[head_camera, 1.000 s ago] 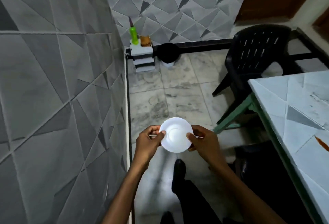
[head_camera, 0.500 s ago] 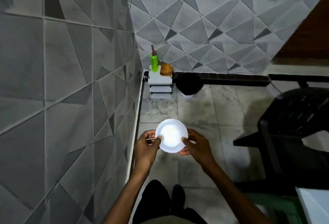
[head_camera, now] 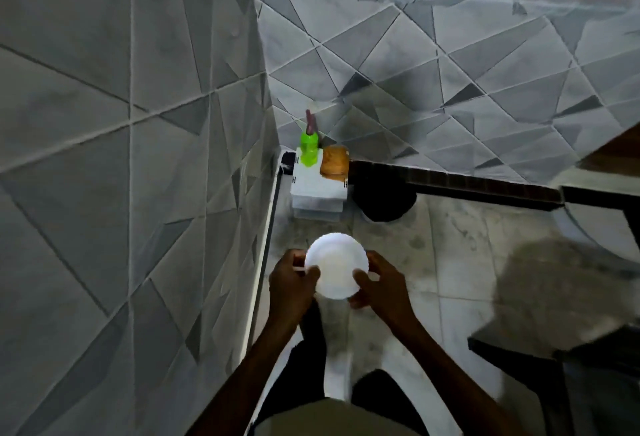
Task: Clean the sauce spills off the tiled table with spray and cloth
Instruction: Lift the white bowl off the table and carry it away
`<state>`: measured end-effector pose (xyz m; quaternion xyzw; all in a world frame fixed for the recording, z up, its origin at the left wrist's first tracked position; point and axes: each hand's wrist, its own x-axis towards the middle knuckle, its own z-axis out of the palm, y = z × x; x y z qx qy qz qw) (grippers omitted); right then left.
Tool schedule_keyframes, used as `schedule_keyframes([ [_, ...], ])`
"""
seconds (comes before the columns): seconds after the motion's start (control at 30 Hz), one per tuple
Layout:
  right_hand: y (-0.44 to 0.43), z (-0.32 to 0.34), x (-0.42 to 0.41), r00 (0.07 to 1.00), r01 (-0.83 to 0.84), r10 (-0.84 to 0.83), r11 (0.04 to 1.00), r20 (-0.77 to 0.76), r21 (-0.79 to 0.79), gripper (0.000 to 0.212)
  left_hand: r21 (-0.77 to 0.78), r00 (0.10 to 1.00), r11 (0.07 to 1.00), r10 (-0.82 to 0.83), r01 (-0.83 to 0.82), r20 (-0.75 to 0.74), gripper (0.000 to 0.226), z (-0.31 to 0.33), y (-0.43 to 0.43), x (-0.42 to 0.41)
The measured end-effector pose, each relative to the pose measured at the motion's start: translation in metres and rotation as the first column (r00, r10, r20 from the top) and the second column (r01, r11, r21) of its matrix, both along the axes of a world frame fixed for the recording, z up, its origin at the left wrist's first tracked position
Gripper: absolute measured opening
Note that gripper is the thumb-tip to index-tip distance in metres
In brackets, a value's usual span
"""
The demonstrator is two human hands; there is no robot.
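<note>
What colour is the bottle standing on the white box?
The bottle is bright green, head view.

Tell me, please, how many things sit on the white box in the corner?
2: a green bottle at the box's back left, and an orange bundle, perhaps a cloth, right beside it. Anything behind them is hidden.

There's the spray (head_camera: 309,149), a bright green bottle with a dark reddish nozzle, standing upright on the white box (head_camera: 318,190) down in the far corner. Just to its right sits the cloth (head_camera: 334,161), orange-brown and bunched in a soft heap on the same box top.
</note>
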<state>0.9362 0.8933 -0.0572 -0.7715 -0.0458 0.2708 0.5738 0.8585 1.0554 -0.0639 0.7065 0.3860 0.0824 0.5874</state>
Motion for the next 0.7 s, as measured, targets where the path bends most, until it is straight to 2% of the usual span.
schedule_keyframes([
  [0.07, 0.025, -0.005, 0.043, 1.0, -0.009, 0.009, 0.999, 0.007, -0.039, 0.063, 0.032, 0.998, 0.998, -0.044, 0.045, -0.042, 0.022, -0.003, 0.024, 0.042],
  [0.17, 0.055, -0.013, 0.098, 0.999, -0.003, 0.001, 0.998, -0.041, -0.06, 0.039, -0.008, 0.995, 0.998, -0.059, 0.058, -0.082, 0.016, -0.011, 0.057, 0.098],
  [0.27, 0.085, -0.03, 0.154, 0.997, 0.032, -0.035, 0.998, -0.066, -0.046, 0.031, 0.005, 0.995, 0.999, -0.05, 0.051, -0.091, 0.015, -0.031, 0.089, 0.155],
  [0.4, 0.122, -0.075, 0.217, 0.989, 0.103, -0.107, 0.994, -0.104, -0.038, 0.027, -0.115, 0.997, 0.993, -0.006, -0.003, -0.078, 0.022, -0.073, 0.127, 0.217],
  [0.57, 0.181, -0.172, 0.298, 0.986, 0.066, -0.071, 0.997, -0.151, -0.041, 0.02, -0.172, 0.986, 0.981, 0.057, -0.085, -0.158, 0.022, -0.191, 0.186, 0.289],
  [0.7, 0.228, -0.286, 0.35, 0.99, -0.007, -0.012, 0.991, -0.142, -0.133, 0.016, -0.275, 0.962, 0.94, 0.134, -0.199, -0.238, 0.016, -0.304, 0.226, 0.336],
])
